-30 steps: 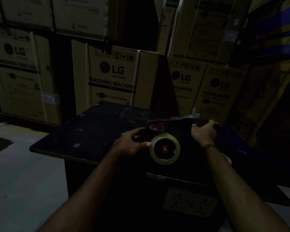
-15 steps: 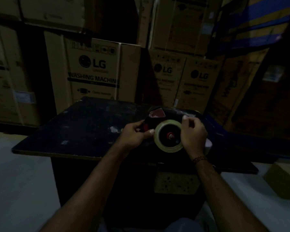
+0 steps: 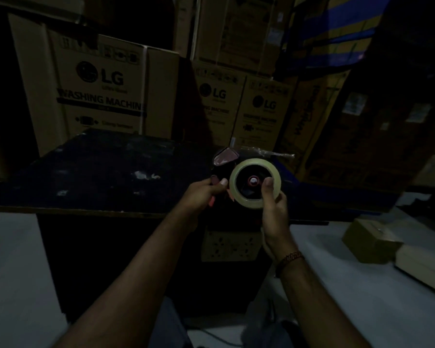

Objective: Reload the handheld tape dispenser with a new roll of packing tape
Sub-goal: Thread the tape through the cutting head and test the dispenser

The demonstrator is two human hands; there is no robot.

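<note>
Packing tape roll [image 3: 251,162], pale and translucent, sits on the red hub of the dark plastic handheld dispenser [image 3: 225,158], over the near part of the dark scuffed tabletop [image 3: 111,172]. Half a second ago the right hand [image 3: 274,204] lay over the tape roll's right side from above. Now it cups the rim from below, thumb pressed on the face beside the hub. The left hand [image 3: 204,194] is as before, curled round the dispenser's handle with the thumb on top.

The right fingers are hidden behind the tape roll, and the handle is almost wholly covered. In the dim light I cannot tell whether the dispenser touches the tabletop. Brown cardboard washing-machine boxes [image 3: 98,91] stand behind, cut off by the frame.
</note>
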